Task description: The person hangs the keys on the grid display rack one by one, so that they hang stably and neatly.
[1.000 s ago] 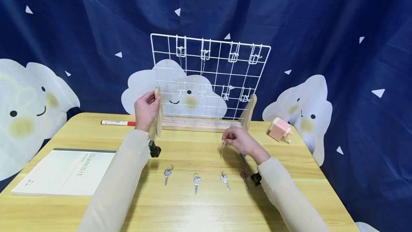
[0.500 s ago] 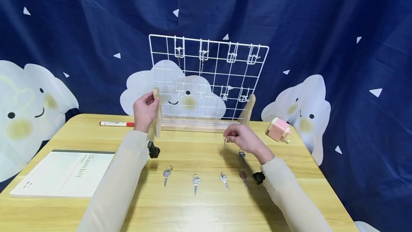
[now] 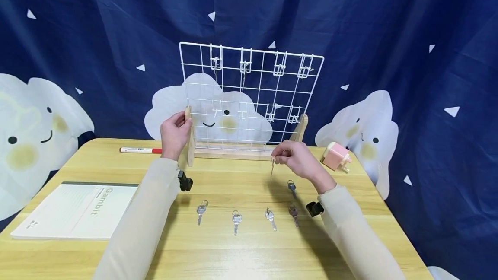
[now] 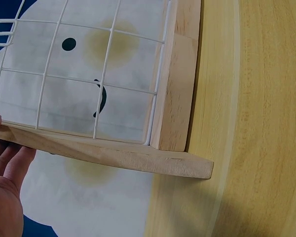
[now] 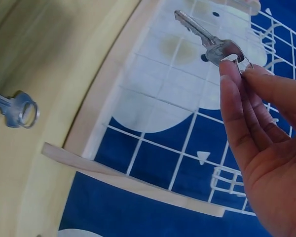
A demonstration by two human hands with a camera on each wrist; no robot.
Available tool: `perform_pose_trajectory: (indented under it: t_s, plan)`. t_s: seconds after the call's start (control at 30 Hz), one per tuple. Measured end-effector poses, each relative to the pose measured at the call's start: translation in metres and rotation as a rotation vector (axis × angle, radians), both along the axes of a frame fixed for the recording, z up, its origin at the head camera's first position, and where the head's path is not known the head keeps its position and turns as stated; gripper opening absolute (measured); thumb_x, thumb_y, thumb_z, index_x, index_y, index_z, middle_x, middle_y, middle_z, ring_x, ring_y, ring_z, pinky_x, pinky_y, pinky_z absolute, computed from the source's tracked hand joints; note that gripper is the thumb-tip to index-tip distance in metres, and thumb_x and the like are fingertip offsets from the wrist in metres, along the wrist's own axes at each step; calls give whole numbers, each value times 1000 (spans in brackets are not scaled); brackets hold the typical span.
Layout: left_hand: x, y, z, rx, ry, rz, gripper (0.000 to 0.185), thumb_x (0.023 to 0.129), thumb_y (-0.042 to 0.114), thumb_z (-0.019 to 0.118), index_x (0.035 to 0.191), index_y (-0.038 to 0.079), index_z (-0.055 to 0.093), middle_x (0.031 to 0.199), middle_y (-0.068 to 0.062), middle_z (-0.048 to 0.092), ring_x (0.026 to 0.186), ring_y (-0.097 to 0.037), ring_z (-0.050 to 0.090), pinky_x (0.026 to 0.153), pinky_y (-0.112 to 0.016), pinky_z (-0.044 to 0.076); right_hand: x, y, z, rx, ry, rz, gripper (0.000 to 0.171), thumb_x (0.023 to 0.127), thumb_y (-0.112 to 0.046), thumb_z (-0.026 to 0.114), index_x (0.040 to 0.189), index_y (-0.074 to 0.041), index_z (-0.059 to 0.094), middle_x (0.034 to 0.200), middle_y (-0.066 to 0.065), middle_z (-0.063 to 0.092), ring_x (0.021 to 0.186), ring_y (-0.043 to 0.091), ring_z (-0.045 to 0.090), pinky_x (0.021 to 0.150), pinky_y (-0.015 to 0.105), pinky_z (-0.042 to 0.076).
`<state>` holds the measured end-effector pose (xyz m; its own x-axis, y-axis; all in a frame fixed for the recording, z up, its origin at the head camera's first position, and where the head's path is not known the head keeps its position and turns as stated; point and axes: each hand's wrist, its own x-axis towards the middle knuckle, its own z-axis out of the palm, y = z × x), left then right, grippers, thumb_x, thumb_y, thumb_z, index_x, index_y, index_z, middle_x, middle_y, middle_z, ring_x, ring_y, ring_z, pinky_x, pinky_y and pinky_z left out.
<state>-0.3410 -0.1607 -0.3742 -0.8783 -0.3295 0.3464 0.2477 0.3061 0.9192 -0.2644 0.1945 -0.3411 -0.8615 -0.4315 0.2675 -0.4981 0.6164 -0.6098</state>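
Observation:
My right hand (image 3: 298,160) pinches a metal key by its ring, the blade (image 5: 192,23) pointing away from the fingertips in the right wrist view. In the head view this key (image 3: 272,167) hangs above the table, in front of the rack's lower right part. My left hand (image 3: 174,135) grips the left wooden upright (image 4: 113,157) of a white wire grid rack, thumb on one side and fingers on the other. Two keys hang from the top row's left hooks, one (image 3: 216,66) beside the other (image 3: 244,71). The other hooks hold no keys.
Several keys lie on the table: a silver one (image 3: 236,217) in the front row, a brownish one (image 3: 293,211) at its right end, another (image 3: 292,186) behind. A notebook (image 3: 78,211) and marker (image 3: 140,150) lie left; a pink pronged block (image 3: 336,157) stands right.
My right hand has risen slightly and moved towards the rack with the key, uncovering the rear key on the table. The left hand keeps its grip on the upright.

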Motion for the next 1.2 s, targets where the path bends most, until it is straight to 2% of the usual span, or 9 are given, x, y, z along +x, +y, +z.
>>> perform_pose_trajectory:
  t_s: [0.5, 0.73, 1.2]
  plan:
    - [-1, -1, -1, 8, 16, 7, 34, 95, 10, 64, 128, -1, 64, 123, -18, 65, 112, -24, 62, 95, -27, 51, -2, -7, 35, -38, 96, -77, 12, 84, 9, 69, 90, 0, 74, 84, 3, 69, 75, 17, 67, 68, 29, 56]
    - [-1, 0, -1, 11, 7, 0, 36, 95, 11, 64, 129, -1, 63, 124, -18, 64, 114, -24, 62, 95, -27, 51, -4, -9, 44, -33, 100, -107, 12, 87, 5, 68, 89, -5, 75, 85, 4, 71, 76, 17, 67, 70, 33, 56]
    - [0, 0, 0, 7, 8, -3, 36, 96, 12, 63, 130, 0, 63, 125, -18, 63, 114, -24, 61, 96, -27, 51, -9, -13, 76, -37, 116, -139, 11, 90, 3, 66, 92, -3, 75, 91, 6, 69, 77, 21, 70, 68, 31, 59]
